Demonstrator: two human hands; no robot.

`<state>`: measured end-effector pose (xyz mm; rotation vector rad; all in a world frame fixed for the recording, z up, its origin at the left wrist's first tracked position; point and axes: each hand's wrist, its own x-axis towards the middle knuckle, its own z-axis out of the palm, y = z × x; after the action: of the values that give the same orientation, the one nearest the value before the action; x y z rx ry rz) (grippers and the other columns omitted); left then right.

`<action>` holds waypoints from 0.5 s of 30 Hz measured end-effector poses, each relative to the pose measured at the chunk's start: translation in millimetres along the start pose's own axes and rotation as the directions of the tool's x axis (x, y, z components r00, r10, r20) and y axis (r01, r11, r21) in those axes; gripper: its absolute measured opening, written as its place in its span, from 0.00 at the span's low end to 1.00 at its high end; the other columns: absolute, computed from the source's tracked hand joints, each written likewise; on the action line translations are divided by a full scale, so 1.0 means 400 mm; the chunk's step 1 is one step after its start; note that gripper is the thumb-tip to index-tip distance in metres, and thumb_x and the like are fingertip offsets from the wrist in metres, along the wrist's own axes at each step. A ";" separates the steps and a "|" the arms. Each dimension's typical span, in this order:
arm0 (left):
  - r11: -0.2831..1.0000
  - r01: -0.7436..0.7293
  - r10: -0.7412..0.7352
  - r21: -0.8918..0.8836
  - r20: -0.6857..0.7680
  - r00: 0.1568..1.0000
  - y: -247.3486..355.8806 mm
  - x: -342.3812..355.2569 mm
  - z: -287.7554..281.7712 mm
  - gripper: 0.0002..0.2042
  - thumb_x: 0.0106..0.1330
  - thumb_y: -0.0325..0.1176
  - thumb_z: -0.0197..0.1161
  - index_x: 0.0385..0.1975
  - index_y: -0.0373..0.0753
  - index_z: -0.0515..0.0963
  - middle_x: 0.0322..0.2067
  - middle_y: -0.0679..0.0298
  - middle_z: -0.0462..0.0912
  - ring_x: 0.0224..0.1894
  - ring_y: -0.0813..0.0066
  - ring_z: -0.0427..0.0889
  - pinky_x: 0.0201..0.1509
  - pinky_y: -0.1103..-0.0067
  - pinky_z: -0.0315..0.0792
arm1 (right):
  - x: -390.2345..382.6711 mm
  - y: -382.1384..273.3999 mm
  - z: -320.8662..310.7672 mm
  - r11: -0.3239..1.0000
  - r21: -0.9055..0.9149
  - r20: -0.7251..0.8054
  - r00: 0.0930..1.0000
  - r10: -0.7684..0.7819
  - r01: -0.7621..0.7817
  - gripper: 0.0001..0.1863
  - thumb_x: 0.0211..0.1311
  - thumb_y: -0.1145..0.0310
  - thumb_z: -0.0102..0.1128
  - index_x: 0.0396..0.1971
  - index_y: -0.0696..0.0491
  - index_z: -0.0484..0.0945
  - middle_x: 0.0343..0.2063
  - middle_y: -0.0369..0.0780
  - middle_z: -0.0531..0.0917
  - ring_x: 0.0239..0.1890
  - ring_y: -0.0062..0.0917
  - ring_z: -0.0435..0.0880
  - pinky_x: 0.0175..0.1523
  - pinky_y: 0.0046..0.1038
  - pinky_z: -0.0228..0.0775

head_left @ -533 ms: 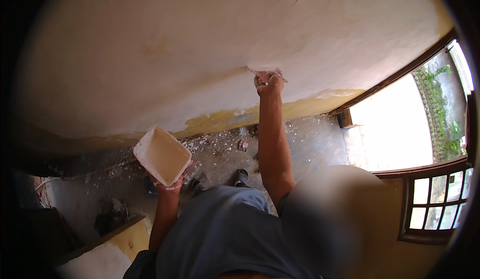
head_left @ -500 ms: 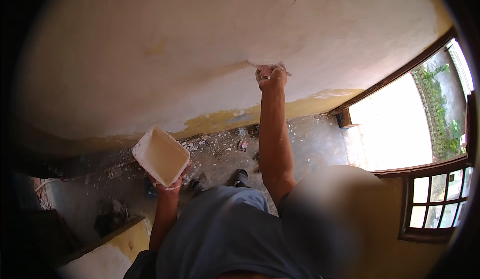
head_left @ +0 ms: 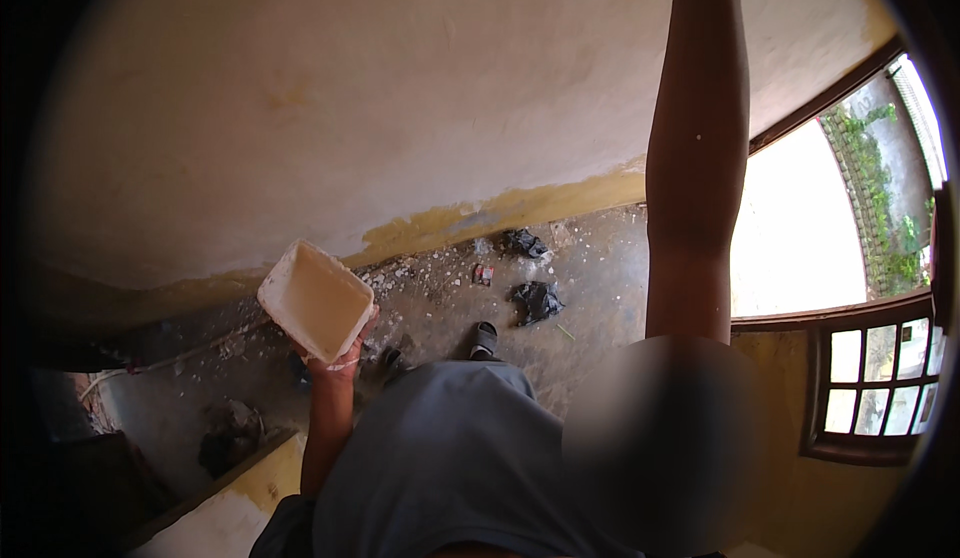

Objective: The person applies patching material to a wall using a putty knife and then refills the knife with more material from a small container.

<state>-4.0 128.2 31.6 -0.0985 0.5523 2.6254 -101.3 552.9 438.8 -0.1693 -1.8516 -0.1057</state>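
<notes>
My left hand (head_left: 338,358) is closed under and around the near end of a whitish rectangular tub (head_left: 285,280). The tub is tilted so that its smeared, cream-coloured inside shows. White residue marks the fingers and wrist. My right forearm (head_left: 698,158) stretches up along the wall and leaves the frame at the top edge, so the right hand and anything in it are hidden. The wall (head_left: 450,88) carries a pale, uneven coat with a bare yellowish strip (head_left: 430,228) along its base.
White crumbs and two black plastic bags (head_left: 538,302) lie on the grey floor (head_left: 590,288) by the wall, near a small red packet (head_left: 484,275). My sandalled foot (head_left: 485,338) stands close. A bright opening (head_left: 800,228) and a paned window (head_left: 880,388) are at right.
My right hand has moved from the wall, where it held a flat, paste-smeared piece, up and right out of view. The tub has shifted slightly left and up.
</notes>
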 end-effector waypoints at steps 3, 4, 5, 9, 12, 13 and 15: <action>1.000 0.004 -0.005 0.019 0.040 0.999 -0.007 0.007 -0.010 0.44 0.54 0.60 0.69 0.69 0.54 0.57 0.64 0.57 0.67 0.63 0.45 0.70 0.54 0.38 0.72 | -0.233 0.025 0.091 0.996 -0.019 -0.110 0.990 -0.087 0.086 0.11 0.61 0.73 0.51 0.41 0.51 0.80 0.34 0.42 0.83 0.39 0.39 0.82 0.43 0.40 0.76; 1.000 -0.016 0.015 0.009 0.030 0.999 -0.003 -0.005 -0.015 0.44 0.54 0.60 0.69 0.69 0.54 0.57 0.64 0.57 0.67 0.63 0.45 0.70 0.54 0.38 0.72 | -0.375 0.010 0.145 0.999 -0.019 -0.062 0.997 -0.051 0.050 0.09 0.58 0.74 0.56 0.39 0.52 0.80 0.34 0.41 0.82 0.41 0.38 0.81 0.46 0.40 0.74; 1.000 -0.021 0.021 -0.007 0.038 0.999 -0.003 -0.004 -0.013 0.44 0.54 0.59 0.70 0.69 0.54 0.57 0.64 0.57 0.67 0.63 0.46 0.70 0.53 0.38 0.73 | -0.529 0.002 0.182 0.999 -0.044 -0.021 1.000 -0.023 0.022 0.08 0.54 0.75 0.61 0.36 0.52 0.81 0.35 0.40 0.82 0.43 0.37 0.80 0.48 0.41 0.71; 1.000 -0.030 0.030 0.010 -0.035 0.999 -0.010 -0.008 -0.004 0.43 0.55 0.59 0.68 0.69 0.53 0.58 0.63 0.57 0.69 0.62 0.46 0.71 0.52 0.39 0.74 | -1.112 -0.036 0.243 0.898 -0.071 0.477 0.776 0.413 -0.435 0.16 0.59 0.70 0.59 0.48 0.48 0.81 0.48 0.43 0.82 0.50 0.42 0.78 0.56 0.43 0.67; 1.000 0.023 -0.024 0.021 0.035 0.999 -0.007 0.025 -0.001 0.41 0.57 0.61 0.65 0.68 0.52 0.59 0.62 0.57 0.70 0.61 0.45 0.73 0.51 0.39 0.75 | -1.335 -0.101 0.297 -0.340 0.338 0.601 -0.077 0.796 -0.878 0.18 0.65 0.73 0.53 0.54 0.59 0.73 0.48 0.50 0.80 0.47 0.42 0.82 0.51 0.43 0.78; 0.999 0.027 -0.030 0.035 0.066 0.997 -0.010 0.032 -0.018 0.41 0.58 0.62 0.63 0.69 0.52 0.59 0.62 0.57 0.70 0.61 0.44 0.73 0.51 0.38 0.74 | -1.374 -0.102 0.323 -0.629 0.339 0.648 -0.312 0.695 -0.700 0.17 0.66 0.73 0.53 0.54 0.59 0.71 0.47 0.49 0.80 0.46 0.41 0.83 0.49 0.44 0.79; 0.999 0.021 -0.025 0.046 0.096 0.995 -0.009 0.031 -0.011 0.41 0.58 0.63 0.62 0.69 0.51 0.59 0.62 0.56 0.70 0.61 0.44 0.73 0.51 0.37 0.74 | -1.370 -0.125 0.342 -0.843 0.309 0.704 -0.490 0.514 -0.440 0.17 0.66 0.73 0.52 0.54 0.59 0.70 0.47 0.48 0.80 0.45 0.40 0.83 0.48 0.45 0.81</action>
<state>-13.5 134.4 24.3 0.0361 0.5729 2.5783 -87.4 491.6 -124.7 -1.2226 -0.4064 2.2519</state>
